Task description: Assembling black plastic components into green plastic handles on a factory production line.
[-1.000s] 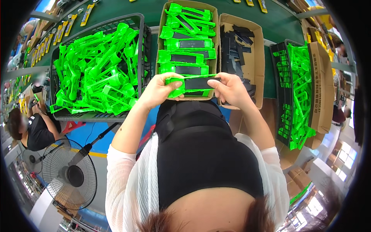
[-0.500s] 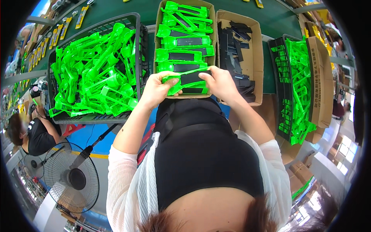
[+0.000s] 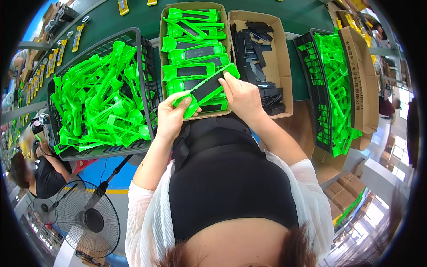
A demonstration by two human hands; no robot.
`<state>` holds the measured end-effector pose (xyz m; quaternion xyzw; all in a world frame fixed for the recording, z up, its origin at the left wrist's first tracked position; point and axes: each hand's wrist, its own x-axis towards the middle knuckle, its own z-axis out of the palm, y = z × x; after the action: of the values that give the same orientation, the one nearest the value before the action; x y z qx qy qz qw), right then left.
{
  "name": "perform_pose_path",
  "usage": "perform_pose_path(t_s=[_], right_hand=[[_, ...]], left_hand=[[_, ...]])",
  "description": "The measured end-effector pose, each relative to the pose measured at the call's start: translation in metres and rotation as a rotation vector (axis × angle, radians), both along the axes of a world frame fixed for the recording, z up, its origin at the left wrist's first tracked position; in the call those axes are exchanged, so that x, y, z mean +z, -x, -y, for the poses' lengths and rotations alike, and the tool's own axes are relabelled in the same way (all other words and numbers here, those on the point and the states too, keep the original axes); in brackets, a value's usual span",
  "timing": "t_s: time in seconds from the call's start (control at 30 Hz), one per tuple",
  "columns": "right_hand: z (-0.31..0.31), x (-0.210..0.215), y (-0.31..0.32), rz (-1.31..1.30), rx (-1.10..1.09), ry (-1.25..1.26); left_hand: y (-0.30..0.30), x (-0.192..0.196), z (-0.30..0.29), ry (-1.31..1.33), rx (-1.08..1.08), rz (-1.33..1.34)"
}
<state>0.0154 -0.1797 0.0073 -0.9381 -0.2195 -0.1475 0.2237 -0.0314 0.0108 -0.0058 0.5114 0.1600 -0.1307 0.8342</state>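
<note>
Both hands grip one long bright-green plastic piece with a black insert, left hand clasping its near end, right hand pinching its far end, above the middle cardboard box of matching pieces.

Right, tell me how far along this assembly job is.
Done: several green holders with black inserts lie stacked in the middle cardboard box. In hand: the left hand and right hand hold one green piece with a black insert over that box. Left: a black crate heaped with bare green parts and a box of black inserts.
</note>
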Motion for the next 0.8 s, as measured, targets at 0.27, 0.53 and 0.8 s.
perform_pose_path(t_s=[0.27, 0.53, 0.8], right_hand=[[0.013, 0.002, -0.002, -0.058, 0.088, -0.271], [0.023, 0.024, -0.025, -1.303, 0.094, -0.546], [0.004, 0.026, -0.011, -1.161, -0.087, -0.464]], left_hand=[[0.001, -0.003, -0.009, -0.037, -0.019, -0.023], [0.001, -0.005, -0.027, -0.045, -0.224, 0.017], [-0.002, 0.001, -0.032, -0.303, -0.31, 0.025]])
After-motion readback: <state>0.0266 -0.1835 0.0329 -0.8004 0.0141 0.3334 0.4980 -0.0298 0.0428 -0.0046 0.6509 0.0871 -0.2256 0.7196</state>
